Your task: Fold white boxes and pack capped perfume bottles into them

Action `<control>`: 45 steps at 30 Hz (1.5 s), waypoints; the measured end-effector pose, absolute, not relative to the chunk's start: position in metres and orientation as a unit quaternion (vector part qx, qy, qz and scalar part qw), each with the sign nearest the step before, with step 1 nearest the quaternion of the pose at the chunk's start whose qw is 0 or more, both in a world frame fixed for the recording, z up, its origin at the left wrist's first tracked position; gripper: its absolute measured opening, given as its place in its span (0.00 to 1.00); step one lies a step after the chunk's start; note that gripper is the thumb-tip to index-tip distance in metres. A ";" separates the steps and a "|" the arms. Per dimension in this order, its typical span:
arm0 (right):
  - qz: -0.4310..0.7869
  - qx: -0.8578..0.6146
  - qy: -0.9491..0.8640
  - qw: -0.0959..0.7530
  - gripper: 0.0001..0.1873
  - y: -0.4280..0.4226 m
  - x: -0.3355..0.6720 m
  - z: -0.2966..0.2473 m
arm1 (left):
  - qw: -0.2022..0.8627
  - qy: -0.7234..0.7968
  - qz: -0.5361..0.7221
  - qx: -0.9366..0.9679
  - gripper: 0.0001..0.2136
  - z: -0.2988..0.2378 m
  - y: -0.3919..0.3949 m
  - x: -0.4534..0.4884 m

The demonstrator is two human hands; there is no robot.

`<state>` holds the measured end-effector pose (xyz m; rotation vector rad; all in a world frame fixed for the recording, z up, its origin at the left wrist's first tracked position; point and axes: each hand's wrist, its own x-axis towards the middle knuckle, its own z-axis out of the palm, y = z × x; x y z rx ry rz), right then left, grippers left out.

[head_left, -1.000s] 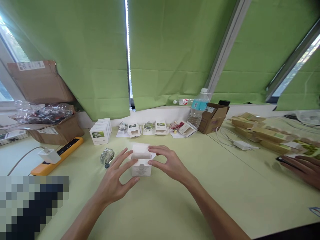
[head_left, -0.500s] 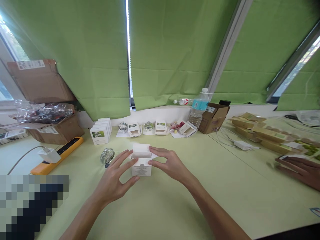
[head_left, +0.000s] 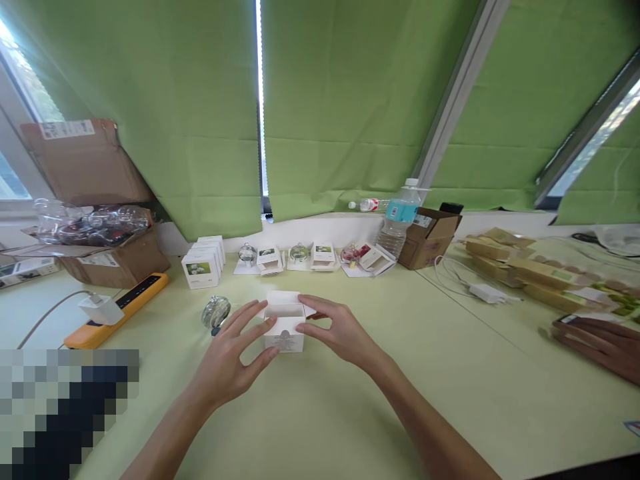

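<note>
Both hands [head_left: 227, 360] astride white box [head_left: 285, 342]

From a single camera worn on our head, we look forward and down across the nearby counter [head_left: 330, 413] to the green blinds [head_left: 345, 100] behind it.

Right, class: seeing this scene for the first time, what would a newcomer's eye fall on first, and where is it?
Probably the green blinds, which fill the upper part of the view behind the table. Next come the left hand and right hand, near the centre, at either side of a small, open white box. At the far left, a brown cardboard box heaped with clear plastic also stands out.
</note>
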<state>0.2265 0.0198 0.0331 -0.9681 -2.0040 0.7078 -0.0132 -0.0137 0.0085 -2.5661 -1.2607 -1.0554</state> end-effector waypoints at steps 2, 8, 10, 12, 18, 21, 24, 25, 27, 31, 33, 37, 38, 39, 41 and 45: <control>0.278 -0.388 -0.786 0.392 0.27 0.020 0.226 0.032 | 0.043 -0.415 -0.348 -0.840 0.19 0.008 -0.014 -0.013; 0.292 -0.399 -0.781 0.381 0.26 0.020 0.227 0.031 | 0.030 -0.418 -0.346 -0.839 0.18 0.007 -0.013 -0.013; 0.299 -0.397 -0.780 0.381 0.25 0.020 0.227 0.032 | 0.029 -0.419 -0.345 -0.839 0.18 0.007 -0.013 -0.013; 0.303 -0.397 -0.779 0.380 0.26 0.020 0.228 0.033 | 0.030 -0.420 -0.348 -0.838 0.19 0.006 -0.013 -0.013; 0.306 -0.396 -0.775 0.387 0.27 0.018 0.227 0.035 | 0.041 -0.420 -0.349 -0.836 0.21 0.003 -0.013 -0.011; 0.291 -0.398 -0.774 0.397 0.23 0.016 0.225 0.035 | 0.040 -0.427 -0.349 -0.834 0.21 0.003 -0.014 -0.010; 0.241 -0.405 -0.775 0.421 0.20 0.016 0.224 0.034 | 0.041 -0.429 -0.350 -0.832 0.20 0.004 -0.014 -0.010; 0.218 -0.412 -0.772 0.433 0.18 0.017 0.225 0.033 | 0.043 -0.429 -0.348 -0.832 0.20 0.004 -0.014 -0.009; 0.178 -0.433 -0.760 0.451 0.16 0.021 0.227 0.030 | 0.046 -0.433 -0.343 -0.832 0.21 0.004 -0.014 -0.009; 0.186 -0.478 -0.744 0.428 0.16 0.029 0.236 0.023 | 0.040 -0.445 -0.330 -0.832 0.21 0.002 -0.013 -0.009; 0.232 -0.490 -0.751 0.377 0.19 0.031 0.239 0.021 | 0.036 -0.445 -0.331 -0.831 0.21 0.002 -0.013 -0.009; 0.354 -0.446 -0.785 0.243 0.28 0.026 0.238 0.016 | 0.029 -0.443 -0.333 -0.832 0.21 0.001 -0.013 -0.009; 0.375 -0.434 -0.788 0.225 0.29 0.024 0.236 0.015 | 0.028 -0.443 -0.333 -0.832 0.21 0.001 -0.012 -0.009; 0.382 -0.434 -0.784 0.225 0.28 0.023 0.233 0.014 | 0.027 -0.442 -0.334 -0.832 0.21 0.001 -0.012 -0.009; 0.375 -0.445 -0.776 0.244 0.23 0.022 0.228 0.011 | 0.023 -0.442 -0.336 -0.831 0.21 0.002 -0.012 -0.009; 0.365 -0.457 -0.767 0.265 0.17 0.026 0.223 0.008 | 0.010 -0.452 -0.345 -0.822 0.24 0.004 -0.015 -0.008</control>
